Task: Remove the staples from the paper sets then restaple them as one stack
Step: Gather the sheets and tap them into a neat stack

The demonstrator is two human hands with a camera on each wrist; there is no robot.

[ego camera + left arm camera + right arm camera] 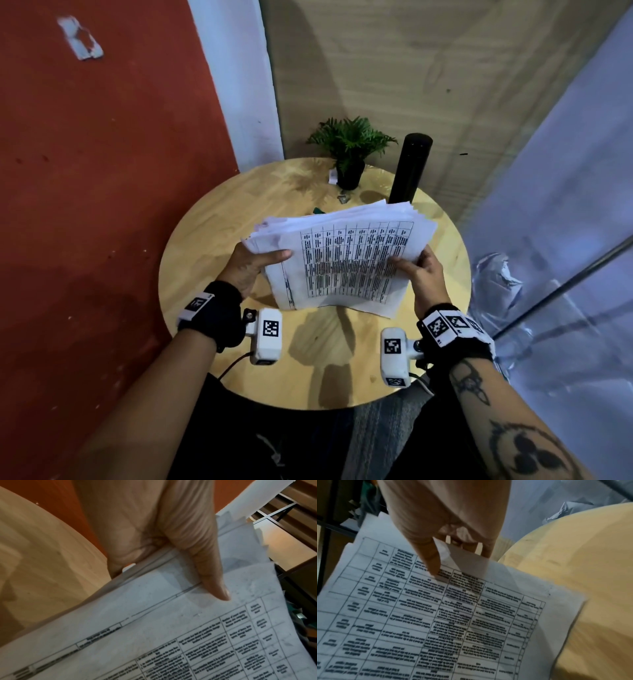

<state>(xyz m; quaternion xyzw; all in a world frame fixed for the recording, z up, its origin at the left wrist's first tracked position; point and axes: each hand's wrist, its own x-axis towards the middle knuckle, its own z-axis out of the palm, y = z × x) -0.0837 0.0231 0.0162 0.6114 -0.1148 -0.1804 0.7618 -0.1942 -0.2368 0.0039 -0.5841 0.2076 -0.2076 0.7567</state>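
A thick stack of white printed sheets (342, 260) with a black table on top is held tilted above the round wooden table (212, 240), its near edge low toward the tabletop. My left hand (255, 263) grips the stack's left edge, thumb on top and fingers underneath; the thumb (212, 577) presses the top sheet (171, 628). My right hand (416, 265) grips the right edge the same way, thumb (429, 559) on the printed page (436, 622). The sheet edges are uneven and fanned. A small metal piece (342, 198) and a green item (318, 210) lie behind the stack, mostly hidden.
A small potted plant (349, 150) and a tall black cylinder (409, 168) stand at the table's far side. A red wall (85, 171) is on the left. Crumpled clear plastic (496, 284) lies to the right of the table.
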